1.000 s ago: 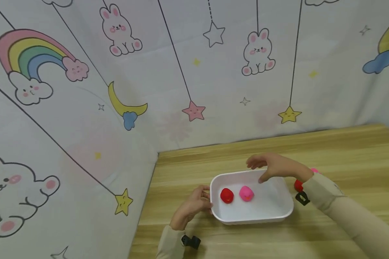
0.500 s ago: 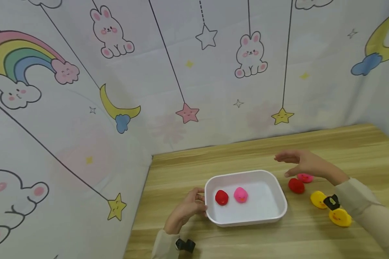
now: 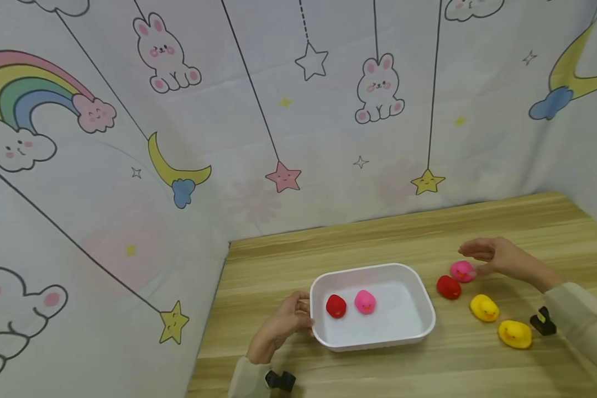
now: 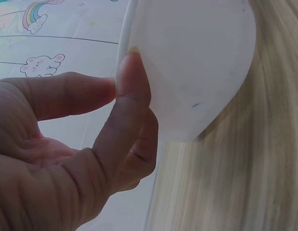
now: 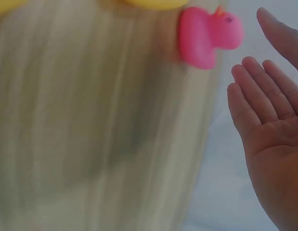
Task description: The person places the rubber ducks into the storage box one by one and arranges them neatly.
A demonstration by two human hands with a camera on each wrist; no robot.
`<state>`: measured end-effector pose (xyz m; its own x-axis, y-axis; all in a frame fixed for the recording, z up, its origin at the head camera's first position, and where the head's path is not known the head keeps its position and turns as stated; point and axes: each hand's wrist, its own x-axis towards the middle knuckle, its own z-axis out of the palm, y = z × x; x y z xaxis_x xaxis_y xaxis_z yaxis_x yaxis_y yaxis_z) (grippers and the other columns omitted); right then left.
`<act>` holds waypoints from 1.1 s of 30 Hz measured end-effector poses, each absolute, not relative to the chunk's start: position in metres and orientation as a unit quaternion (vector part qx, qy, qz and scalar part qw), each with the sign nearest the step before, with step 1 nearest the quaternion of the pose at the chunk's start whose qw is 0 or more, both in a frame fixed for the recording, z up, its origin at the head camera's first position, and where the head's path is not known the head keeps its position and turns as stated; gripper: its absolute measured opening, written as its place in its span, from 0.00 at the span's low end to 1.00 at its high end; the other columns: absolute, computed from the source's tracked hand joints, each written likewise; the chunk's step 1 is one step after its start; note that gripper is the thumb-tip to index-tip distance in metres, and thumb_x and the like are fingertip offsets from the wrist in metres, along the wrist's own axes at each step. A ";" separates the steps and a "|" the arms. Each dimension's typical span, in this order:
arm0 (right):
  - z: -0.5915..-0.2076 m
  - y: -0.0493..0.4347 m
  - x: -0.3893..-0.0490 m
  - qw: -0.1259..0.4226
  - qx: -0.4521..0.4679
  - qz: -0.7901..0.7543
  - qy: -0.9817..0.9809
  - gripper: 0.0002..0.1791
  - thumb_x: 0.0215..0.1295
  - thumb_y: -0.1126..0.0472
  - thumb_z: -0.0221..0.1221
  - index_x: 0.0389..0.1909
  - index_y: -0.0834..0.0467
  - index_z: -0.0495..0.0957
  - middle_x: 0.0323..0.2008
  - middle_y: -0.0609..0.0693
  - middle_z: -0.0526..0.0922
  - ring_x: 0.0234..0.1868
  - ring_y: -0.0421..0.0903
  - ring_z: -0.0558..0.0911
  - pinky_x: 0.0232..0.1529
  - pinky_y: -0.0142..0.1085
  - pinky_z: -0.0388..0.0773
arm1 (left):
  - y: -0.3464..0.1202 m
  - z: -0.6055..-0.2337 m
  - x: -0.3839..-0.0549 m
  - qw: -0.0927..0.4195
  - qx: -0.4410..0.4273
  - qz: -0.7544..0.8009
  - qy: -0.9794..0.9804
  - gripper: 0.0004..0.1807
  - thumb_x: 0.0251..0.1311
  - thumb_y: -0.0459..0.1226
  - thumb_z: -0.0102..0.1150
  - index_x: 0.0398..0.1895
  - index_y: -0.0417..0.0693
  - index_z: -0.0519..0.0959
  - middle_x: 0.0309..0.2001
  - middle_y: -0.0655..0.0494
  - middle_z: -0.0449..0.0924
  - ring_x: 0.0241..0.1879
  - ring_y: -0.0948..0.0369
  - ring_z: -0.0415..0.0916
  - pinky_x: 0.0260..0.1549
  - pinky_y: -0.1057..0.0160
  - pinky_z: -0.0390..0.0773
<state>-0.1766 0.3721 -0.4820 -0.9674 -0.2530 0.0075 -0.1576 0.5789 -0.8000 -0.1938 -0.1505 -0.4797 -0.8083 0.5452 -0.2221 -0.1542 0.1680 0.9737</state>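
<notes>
The right hand, empty with fingers loosely extended and thumb apart, has a glossy pink rubber duck just ahead of its fingertips, with a rounded red toy just beyond and two yellow rubber ducks on its near side on the wood-grain bench. The left hand pinches the near end of a white rounded-rectangular plastic tray, with a second red toy and a second pink duck inside, to that hand's right.

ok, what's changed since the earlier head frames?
The right hand moved rightward from over the white tray to near the outer pink duck, uncovering two yellow ducks. Nothing visibly gripped or released. Unchanged: the left hand pinches the tray's left rim; red duck and inner pink duck lie inside.
</notes>
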 end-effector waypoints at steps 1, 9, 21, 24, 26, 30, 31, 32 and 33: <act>-0.486 0.375 -0.177 0.052 -0.112 -0.444 0.888 0.36 0.55 0.65 0.73 0.62 0.74 0.71 0.59 0.71 0.77 0.57 0.57 0.81 0.53 0.30 0.81 | -0.150 -0.480 -0.194 0.278 0.138 0.630 0.712 0.33 0.54 0.19 0.55 0.65 0.21 0.57 0.42 0.39 0.72 0.30 0.59 0.77 0.30 0.64 0.86; -0.496 0.380 -0.184 0.053 -0.111 -0.421 0.899 0.33 0.55 0.64 0.73 0.59 0.75 0.73 0.56 0.70 0.79 0.55 0.59 0.82 0.53 0.31 0.82 | -0.149 -0.479 -0.196 0.276 0.135 0.633 0.711 0.33 0.54 0.19 0.55 0.65 0.22 0.57 0.42 0.39 0.72 0.31 0.58 0.78 0.29 0.65 0.85; -0.502 0.368 -0.189 0.068 -0.073 -0.388 0.916 0.33 0.51 0.64 0.73 0.57 0.74 0.74 0.55 0.70 0.79 0.56 0.69 0.78 0.56 0.59 0.80 | -0.148 -0.480 -0.192 0.267 0.129 0.631 0.717 0.34 0.52 0.19 0.56 0.64 0.21 0.59 0.42 0.39 0.71 0.29 0.57 0.76 0.30 0.62 0.87; -0.502 0.366 -0.188 0.057 -0.071 -0.372 0.924 0.33 0.49 0.64 0.74 0.56 0.72 0.75 0.52 0.68 0.81 0.53 0.67 0.80 0.54 0.59 0.81 | -0.149 -0.480 -0.192 0.264 0.132 0.631 0.718 0.34 0.52 0.20 0.55 0.64 0.21 0.59 0.43 0.38 0.72 0.28 0.57 0.76 0.29 0.62 0.87; -0.503 0.365 -0.189 0.056 -0.072 -0.363 0.927 0.33 0.48 0.63 0.75 0.55 0.72 0.76 0.49 0.65 0.82 0.50 0.64 0.81 0.52 0.59 0.81 | -0.150 -0.480 -0.191 0.264 0.132 0.631 0.717 0.34 0.52 0.20 0.55 0.64 0.22 0.59 0.43 0.37 0.72 0.28 0.57 0.76 0.29 0.63 0.87; -0.505 0.364 -0.191 0.066 -0.082 -0.342 0.934 0.33 0.46 0.62 0.77 0.53 0.71 0.77 0.44 0.57 0.83 0.45 0.56 0.80 0.48 0.54 0.84 | -0.151 -0.481 -0.191 0.269 0.132 0.629 0.717 0.33 0.52 0.20 0.56 0.64 0.22 0.59 0.43 0.37 0.72 0.29 0.57 0.76 0.30 0.62 0.86; -0.506 0.363 -0.192 0.069 -0.088 -0.337 0.935 0.33 0.45 0.63 0.77 0.52 0.71 0.77 0.43 0.56 0.83 0.44 0.55 0.80 0.47 0.52 0.84 | -0.151 -0.480 -0.191 0.269 0.131 0.630 0.717 0.33 0.52 0.20 0.56 0.64 0.23 0.59 0.43 0.37 0.72 0.29 0.57 0.76 0.29 0.62 0.86; -0.506 0.363 -0.193 0.069 -0.090 -0.333 0.936 0.32 0.45 0.63 0.78 0.51 0.70 0.77 0.42 0.54 0.83 0.43 0.53 0.80 0.46 0.48 0.85 | -0.152 -0.481 -0.191 0.268 0.131 0.630 0.717 0.33 0.52 0.20 0.56 0.64 0.23 0.59 0.43 0.37 0.72 0.29 0.57 0.76 0.29 0.63 0.86; -0.506 0.363 -0.195 0.069 -0.096 -0.330 0.937 0.31 0.45 0.63 0.77 0.50 0.70 0.77 0.41 0.54 0.83 0.42 0.52 0.79 0.44 0.45 0.85 | -0.152 -0.481 -0.191 0.268 0.131 0.630 0.717 0.33 0.52 0.20 0.56 0.64 0.23 0.59 0.43 0.37 0.72 0.29 0.57 0.76 0.29 0.63 0.86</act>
